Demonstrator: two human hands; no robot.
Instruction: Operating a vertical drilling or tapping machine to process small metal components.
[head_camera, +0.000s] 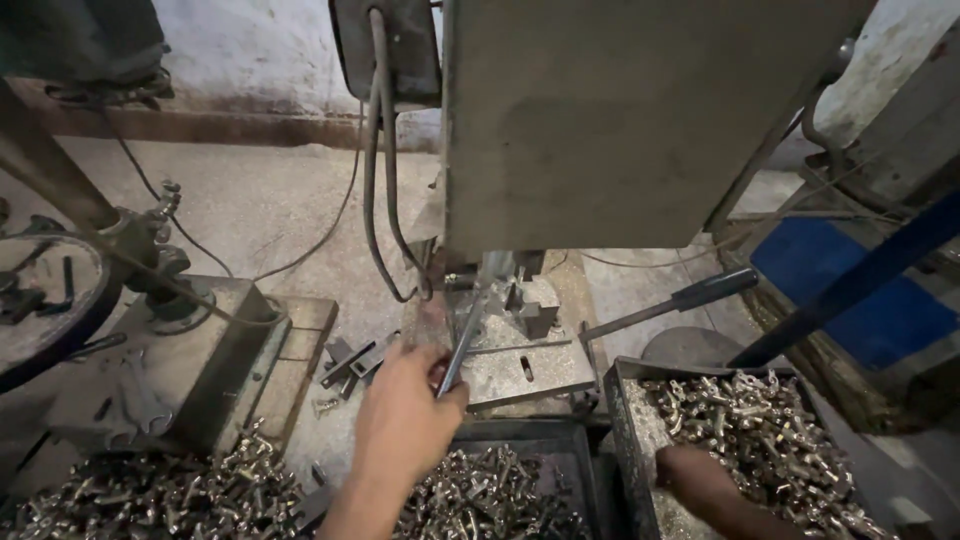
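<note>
Metal rod (458, 350): held in my left hand (405, 415), fingers clenched around its lower end. It rises at a slant from my grip toward the machine's work table (525, 365), with its upper end just below the grey machine column (620, 120).

My right hand (695, 478) is lowered into the metal bin (625, 420) at the right, resting among the small shiny metal parts (760, 420) that fill it. Whether its fingers are closed on any part I cannot tell; they are buried in the heap.

Work table: a flat plate with a slot, carrying a small block fixture (530, 310) directly under the column. A black-handled lever (690, 297) extends to the right from the table.

Cables (378, 180) hang from the box beside the column, down to the table edge.

Further loose parts lie in a tray (500, 490) below my left hand and in a pile (150, 495) at the lower left. A second machine base (170, 350) stands at the left, with a wheel (45, 300) beside it.
</note>
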